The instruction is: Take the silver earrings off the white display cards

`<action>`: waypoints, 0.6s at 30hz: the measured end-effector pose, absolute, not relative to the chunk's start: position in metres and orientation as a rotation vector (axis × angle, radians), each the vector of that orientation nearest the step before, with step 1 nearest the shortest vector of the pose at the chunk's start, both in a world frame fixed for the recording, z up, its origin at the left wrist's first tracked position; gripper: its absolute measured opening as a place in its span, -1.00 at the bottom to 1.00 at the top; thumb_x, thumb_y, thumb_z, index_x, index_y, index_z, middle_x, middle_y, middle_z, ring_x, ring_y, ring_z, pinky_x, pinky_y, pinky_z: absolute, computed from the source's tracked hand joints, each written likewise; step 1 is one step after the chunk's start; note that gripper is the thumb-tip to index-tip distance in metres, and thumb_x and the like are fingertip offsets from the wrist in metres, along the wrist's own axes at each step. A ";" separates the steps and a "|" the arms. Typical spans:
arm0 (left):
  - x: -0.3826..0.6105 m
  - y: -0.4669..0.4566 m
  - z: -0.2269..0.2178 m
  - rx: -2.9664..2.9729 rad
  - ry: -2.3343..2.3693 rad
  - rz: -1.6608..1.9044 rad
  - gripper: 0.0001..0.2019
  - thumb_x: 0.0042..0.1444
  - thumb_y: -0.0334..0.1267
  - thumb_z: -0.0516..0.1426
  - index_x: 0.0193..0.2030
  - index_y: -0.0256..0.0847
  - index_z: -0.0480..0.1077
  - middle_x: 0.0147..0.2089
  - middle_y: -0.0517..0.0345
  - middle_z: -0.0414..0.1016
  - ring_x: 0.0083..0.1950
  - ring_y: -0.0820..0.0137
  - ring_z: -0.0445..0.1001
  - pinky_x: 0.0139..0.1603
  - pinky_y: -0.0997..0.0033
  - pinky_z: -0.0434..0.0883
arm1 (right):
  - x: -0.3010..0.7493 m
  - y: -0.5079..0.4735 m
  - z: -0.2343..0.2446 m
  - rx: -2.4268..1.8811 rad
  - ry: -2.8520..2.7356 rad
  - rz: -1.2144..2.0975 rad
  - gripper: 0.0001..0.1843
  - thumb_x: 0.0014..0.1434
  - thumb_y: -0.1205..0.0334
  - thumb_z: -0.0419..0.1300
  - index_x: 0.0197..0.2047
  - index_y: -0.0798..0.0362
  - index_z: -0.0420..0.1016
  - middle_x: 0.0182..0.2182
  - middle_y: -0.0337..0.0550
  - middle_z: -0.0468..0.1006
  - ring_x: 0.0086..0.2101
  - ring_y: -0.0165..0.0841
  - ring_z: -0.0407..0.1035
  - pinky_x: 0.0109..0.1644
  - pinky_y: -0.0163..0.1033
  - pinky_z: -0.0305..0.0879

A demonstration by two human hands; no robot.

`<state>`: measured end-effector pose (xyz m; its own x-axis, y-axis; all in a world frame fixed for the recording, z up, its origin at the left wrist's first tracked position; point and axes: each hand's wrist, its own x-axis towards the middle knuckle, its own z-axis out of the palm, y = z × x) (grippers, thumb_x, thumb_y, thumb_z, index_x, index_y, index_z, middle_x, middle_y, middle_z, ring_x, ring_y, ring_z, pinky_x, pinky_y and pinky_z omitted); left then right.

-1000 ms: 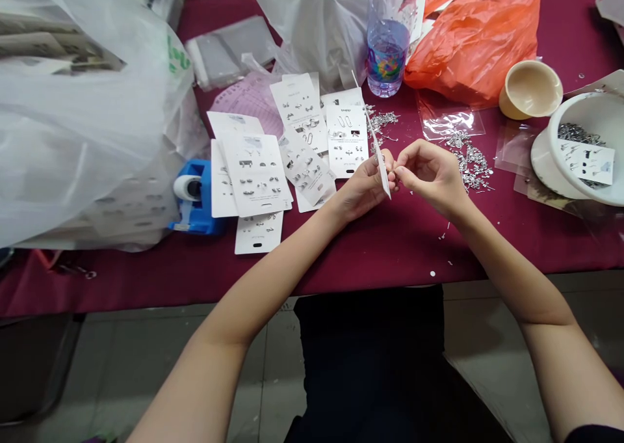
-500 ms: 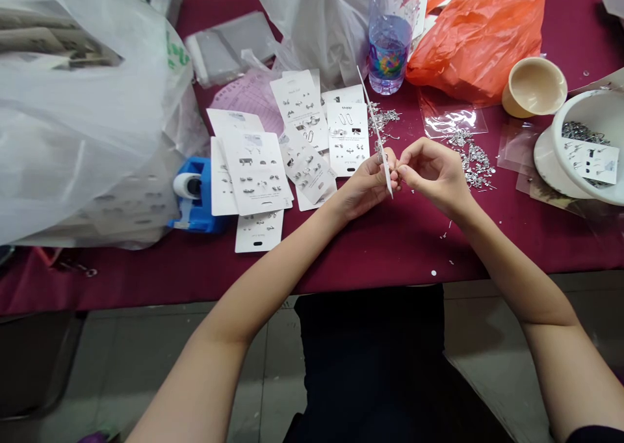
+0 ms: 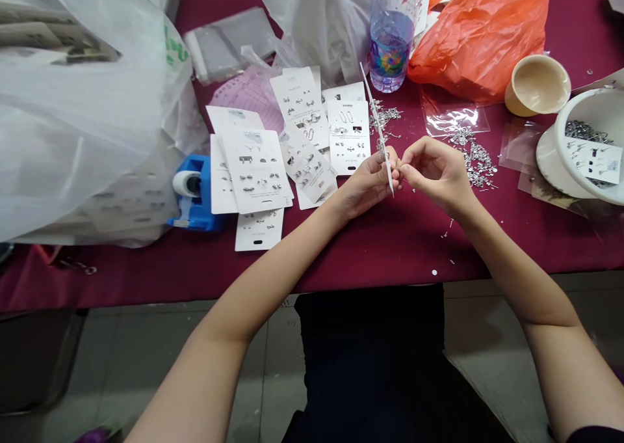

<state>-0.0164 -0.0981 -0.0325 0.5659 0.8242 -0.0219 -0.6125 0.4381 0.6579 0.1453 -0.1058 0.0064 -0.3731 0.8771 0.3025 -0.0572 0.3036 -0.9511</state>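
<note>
My left hand (image 3: 368, 184) is closed on a white earring card (image 3: 379, 127), which stands nearly edge-on to me. Against the card's lower right side, my right hand (image 3: 436, 170) pinches with thumb and forefinger, close to the left fingertips. What lies in that pinch is too small to make out. Several white cards carrying small metal earrings lie left of my hands, among them a front card (image 3: 256, 173) and one with two oval shapes (image 3: 348, 137). Behind my right hand is a pile of loose silvery earring pieces (image 3: 478, 160); a smaller pile (image 3: 387, 118) sits behind the held card.
A blue tape dispenser (image 3: 195, 196) and a big white plastic bag (image 3: 92, 144) are at left. Behind stand a water bottle (image 3: 389, 49) and a red plastic bag (image 3: 487, 40). At right are a beige cup (image 3: 537, 85) and a white tub (image 3: 553, 160) with metal pieces.
Very little differs. Both hands keep their hold at the card, and the whole view has shifted slightly.
</note>
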 end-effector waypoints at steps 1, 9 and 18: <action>-0.017 -0.098 -0.033 0.655 0.374 0.921 -0.51 -0.26 -0.26 0.55 -0.41 -0.22 0.30 -0.50 0.42 0.35 -0.45 0.68 0.44 -0.34 0.71 0.45 | 0.145 -0.106 0.007 -0.754 -1.627 1.221 -0.73 0.21 0.09 0.39 -0.30 0.04 0.42 -0.42 -0.25 0.56 -0.43 -0.46 0.50 -0.34 -0.32 0.50; -0.016 -0.098 -0.034 0.693 0.389 0.928 -0.58 -0.09 -0.22 0.50 -0.39 -0.21 0.31 -0.49 0.37 0.33 -0.42 0.64 0.43 -0.33 0.65 0.42 | 0.150 -0.106 0.011 -0.805 -1.860 0.895 -0.91 0.19 0.37 0.25 -0.32 0.04 0.41 -0.43 -0.26 0.50 -0.47 -0.48 0.38 -0.39 -0.30 0.35; -0.015 -0.102 -0.027 0.732 0.461 0.930 -0.56 -0.13 -0.22 0.51 -0.41 -0.21 0.29 -0.45 0.34 0.37 -0.41 0.59 0.39 -0.33 0.57 0.38 | 0.156 -0.106 0.013 -0.780 -2.087 0.491 -0.88 0.23 0.44 0.18 -0.34 0.07 0.42 -0.47 -0.27 0.43 -0.50 -0.49 0.27 -0.39 -0.30 0.25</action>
